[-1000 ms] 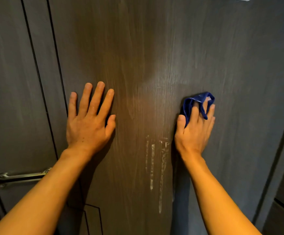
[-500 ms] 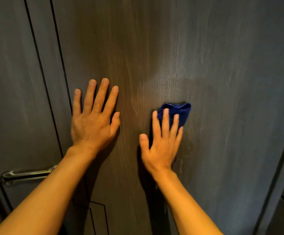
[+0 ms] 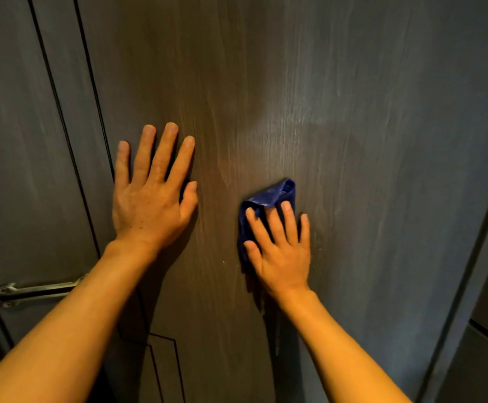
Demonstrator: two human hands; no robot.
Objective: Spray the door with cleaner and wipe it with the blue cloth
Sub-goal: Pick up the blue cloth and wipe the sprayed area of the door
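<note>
Two hands on door [image 3: 353, 141] | left hand [image 3: 149, 205] flat, empty | right hand [image 3: 280, 251] spread, pressing blue cloth [image 3: 269, 196]

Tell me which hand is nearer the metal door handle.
Left. The left hand lies flat on the dark wooden door, above and right of the silver metal door handle. The right hand, pressing the crumpled blue cloth, is farther right.
</note>
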